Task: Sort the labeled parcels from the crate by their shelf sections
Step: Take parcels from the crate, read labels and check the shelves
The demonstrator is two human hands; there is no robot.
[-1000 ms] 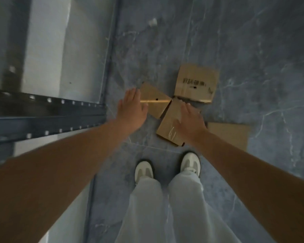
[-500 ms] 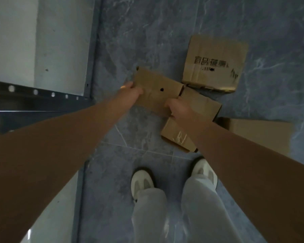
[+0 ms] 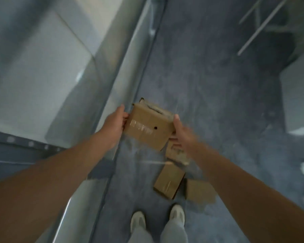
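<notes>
A small brown cardboard parcel [image 3: 148, 126] with clear tape and a small black hole in its face is held up above the floor. My left hand [image 3: 115, 122] grips its left edge and my right hand [image 3: 182, 133] grips its right edge. Below it, three more cardboard parcels lie on the grey floor: one [image 3: 175, 152] partly hidden under my right hand, one [image 3: 168, 181] lying flat in front of my feet, and one [image 3: 199, 192] to its right. The picture is motion-blurred.
A metal shelf unit with a pale board [image 3: 42, 85] and a perforated blue-grey beam [image 3: 30, 144] runs along the left. Another pale surface [image 3: 298, 102] sits at the right, with thin metal bars [image 3: 260, 23] at top right. My shoes [image 3: 138, 220] stand on the floor.
Both hands reached down to the parcel on the floor, closed on its sides and lifted it up. The view swung up and forward along the aisle.
</notes>
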